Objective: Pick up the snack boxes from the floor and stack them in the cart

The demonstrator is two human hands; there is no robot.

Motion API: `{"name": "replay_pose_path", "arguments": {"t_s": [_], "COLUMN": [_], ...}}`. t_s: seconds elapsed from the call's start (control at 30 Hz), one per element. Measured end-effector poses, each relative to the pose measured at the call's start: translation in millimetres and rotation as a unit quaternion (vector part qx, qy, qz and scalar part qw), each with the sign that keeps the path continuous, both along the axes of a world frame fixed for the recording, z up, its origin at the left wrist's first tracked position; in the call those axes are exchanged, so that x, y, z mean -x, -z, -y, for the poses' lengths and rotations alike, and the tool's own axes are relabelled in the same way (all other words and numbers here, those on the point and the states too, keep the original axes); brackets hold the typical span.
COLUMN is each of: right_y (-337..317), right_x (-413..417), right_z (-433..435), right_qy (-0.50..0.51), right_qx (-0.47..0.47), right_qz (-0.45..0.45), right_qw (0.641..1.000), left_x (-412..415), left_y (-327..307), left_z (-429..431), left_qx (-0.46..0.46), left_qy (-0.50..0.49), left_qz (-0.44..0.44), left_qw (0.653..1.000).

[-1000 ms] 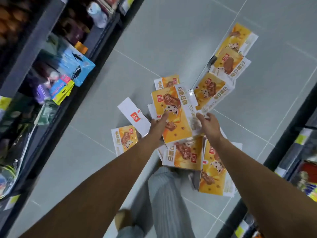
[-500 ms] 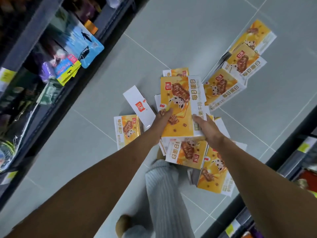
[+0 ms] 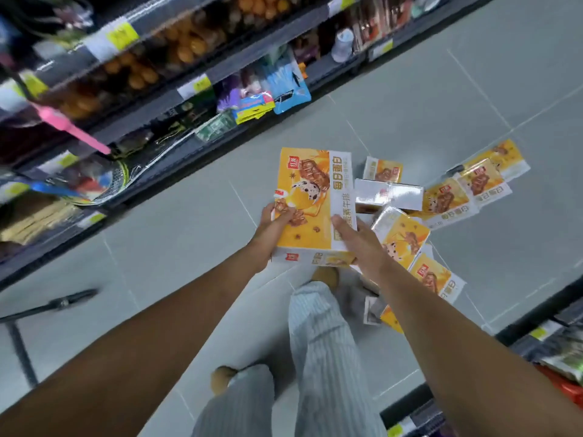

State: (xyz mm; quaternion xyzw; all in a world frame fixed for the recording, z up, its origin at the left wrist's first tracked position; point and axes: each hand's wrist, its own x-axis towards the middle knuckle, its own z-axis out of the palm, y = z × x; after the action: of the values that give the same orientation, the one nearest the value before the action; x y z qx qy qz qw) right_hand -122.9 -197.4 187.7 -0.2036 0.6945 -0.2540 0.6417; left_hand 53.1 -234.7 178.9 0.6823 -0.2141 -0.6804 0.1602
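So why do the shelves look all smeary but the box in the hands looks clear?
Head view: the shelves are smeared by motion blur, worst toward the left edge; the held snack box, in the grip of the left hand and right hand, is sharper, its print readable; the wide lens tilts the floor tiles.

There is only one view, from a camera on the person's head. It looks steeply down and forward, tilted, over both forearms to the floor [image 3: 441, 99] of a shop aisle. The hands are near the lens; shelves [image 3: 176, 89] run along the upper left edge.
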Motion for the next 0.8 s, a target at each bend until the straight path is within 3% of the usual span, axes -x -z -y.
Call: {"name": "replay_pose_path", "arguments": {"t_s": [0.33, 0.67, 0.8], "right_y": [-73, -141, -170], "right_x": [-255, -494, -589], "right_z": [-55, -160, -202], "right_qy": [-0.225, -0.339, -0.410], "right_qx": [0.076, 0.064, 0.064], "right_qz": [0.013, 0.092, 0.131], "right_qw": [0.971, 0.934, 0.900], "left_x": [-252, -458, -532], "left_y": [-96, -201, -233], "left_z": [-148, -312, -375], "left_qx": [0.109, 0.200, 0.215], "left_qy": [-0.161, -0.283, -0.348], "left_qz": [0.052, 0.140, 0.154], "left_qw": [0.980, 0.928, 0.899]}}
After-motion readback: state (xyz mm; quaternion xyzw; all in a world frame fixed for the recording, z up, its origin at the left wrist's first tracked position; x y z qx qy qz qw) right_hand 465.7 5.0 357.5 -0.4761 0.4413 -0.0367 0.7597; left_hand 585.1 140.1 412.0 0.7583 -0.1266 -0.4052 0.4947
